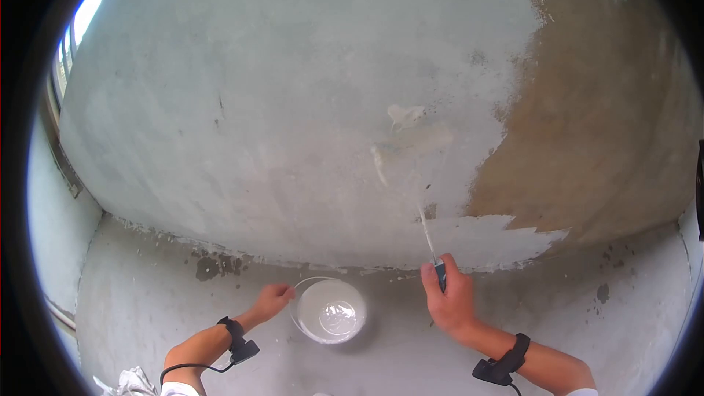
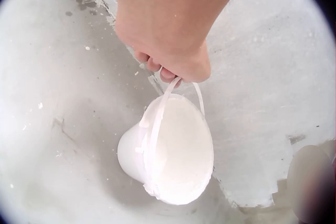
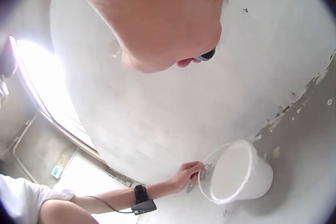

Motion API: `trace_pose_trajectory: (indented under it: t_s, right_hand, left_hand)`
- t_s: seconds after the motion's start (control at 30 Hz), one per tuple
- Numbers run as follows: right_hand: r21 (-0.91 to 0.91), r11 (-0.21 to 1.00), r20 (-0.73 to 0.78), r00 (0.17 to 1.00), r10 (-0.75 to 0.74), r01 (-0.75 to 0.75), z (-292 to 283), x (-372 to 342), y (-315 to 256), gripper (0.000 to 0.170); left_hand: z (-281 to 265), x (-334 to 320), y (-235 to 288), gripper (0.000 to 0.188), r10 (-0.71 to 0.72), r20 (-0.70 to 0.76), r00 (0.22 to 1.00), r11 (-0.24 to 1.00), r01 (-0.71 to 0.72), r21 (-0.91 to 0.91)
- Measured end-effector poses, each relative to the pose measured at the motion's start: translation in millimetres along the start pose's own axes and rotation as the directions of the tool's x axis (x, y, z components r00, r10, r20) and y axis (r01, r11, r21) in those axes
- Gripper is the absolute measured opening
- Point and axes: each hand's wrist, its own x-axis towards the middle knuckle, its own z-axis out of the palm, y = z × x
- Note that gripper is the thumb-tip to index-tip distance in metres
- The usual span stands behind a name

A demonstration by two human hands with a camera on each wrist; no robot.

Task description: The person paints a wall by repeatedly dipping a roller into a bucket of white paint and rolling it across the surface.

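My left hand [image 1: 273, 302] grips the thin wire-like handle of a white bucket [image 2: 131, 153], fingers curled round it. White paint [image 1: 339, 317] glistens inside the bucket, which tilts in the left wrist view. With my right hand [image 1: 451, 301] I hold a paint roller by its dark grip [image 1: 441, 276], thumb along it. A whitened rod [image 1: 427, 231] runs from the grip up toward the wall. The pale roller cover [image 1: 425, 139] lies against the wall's painted part, blending with the paint. In the right wrist view only the grip's dark end [image 3: 209, 55] shows beyond my fist.
The wall [image 1: 293, 103] is whitish at left and middle, with a bare brown area [image 1: 572, 125] at right. A thick white smear [image 1: 405, 115] sits above the roller. Dark stains [image 1: 213, 265] mark the grey floor. A bright window [image 1: 84, 18] is at upper left.
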Motion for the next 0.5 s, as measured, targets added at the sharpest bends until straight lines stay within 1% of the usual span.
trace_pose_trajectory:
  t_s: [0.03, 0.13, 0.2, 0.33, 0.43, 0.5]
  right_hand:
    - [0.024, 1.000, -0.027, 1.000, 0.002, -0.001, 2.1, -0.1, -1.5, 0.031]
    - [0.107, 0.993, 0.013, 0.999, 0.050, -0.051, 4.5, 6.3, -3.4, 0.027]
    - [0.119, 0.991, 0.024, 0.998, 0.064, -0.066, 3.7, 10.6, -8.5, 0.026]
    - [0.173, 0.982, 0.027, 0.997, 0.079, -0.082, 1.2, 29.5, -35.5, 0.026]
    - [0.331, 0.938, 0.083, 0.994, 0.077, -0.100, 3.7, 39.7, -47.6, 0.028]
    - [0.200, 0.976, 0.047, 0.996, 0.077, -0.085, 13.1, 39.4, -34.7, 0.032]
  left_hand:
    - [0.1, 0.0, -0.1, 0.035, -0.005, -0.002, 1.000, 1.000, 0.005, -0.001]
    - [-0.3, 0.7, 3.9, 0.036, -0.009, -0.004, 1.000, 1.000, 0.009, 0.001]
    - [-2.4, -1.8, 14.0, 0.037, 0.004, -0.001, 1.000, 1.000, -0.004, 0.004]
    - [0.7, 2.4, -1.4, 0.037, 0.004, -0.005, 1.000, 1.000, -0.004, 0.004]
    - [4.9, 3.6, -8.8, 0.037, 0.006, -0.016, 1.000, 0.999, -0.007, -0.039]
    - [3.4, 3.2, -6.2, 0.036, -0.009, -0.003, 1.000, 0.998, 0.009, -0.069]
